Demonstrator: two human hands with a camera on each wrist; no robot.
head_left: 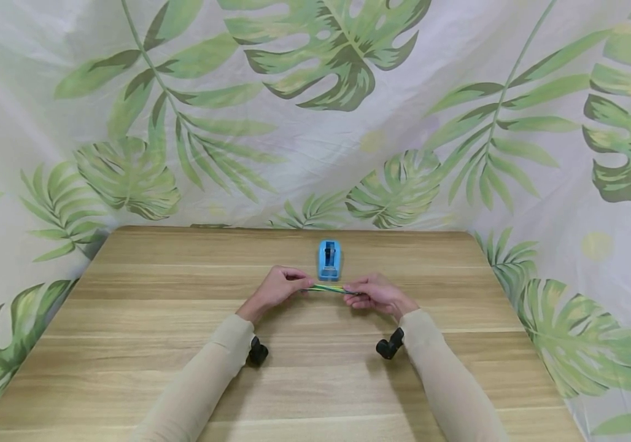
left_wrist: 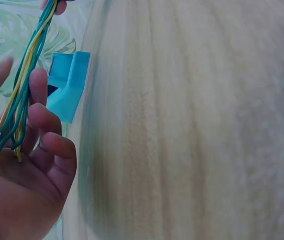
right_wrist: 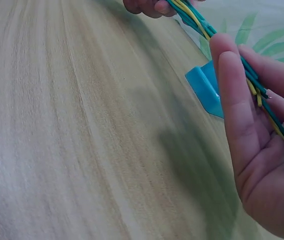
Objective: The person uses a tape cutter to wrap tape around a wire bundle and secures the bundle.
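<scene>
A slim bundle of green and yellow wires (head_left: 328, 288) stretches between both hands above the table. My left hand (head_left: 281, 286) holds its left end between thumb and fingers; in the left wrist view several looped or cut wire ends (left_wrist: 15, 127) lie against the palm side of the curled fingers. At the other end, my right hand (head_left: 376, 294) pinches the bundle, and loose wire tips (right_wrist: 256, 95) stick out past the thumb and forefinger toward the palm. Just beyond the wires stands a blue tape dispenser (head_left: 329, 261), partly hidden by fingers in the right wrist view.
The wood-grain table (head_left: 315, 393) ends at a back edge close behind the dispenser. A leaf-print cloth (head_left: 315, 135) hangs behind and at the sides. Black wrist mounts (head_left: 258, 352) show below both sleeves.
</scene>
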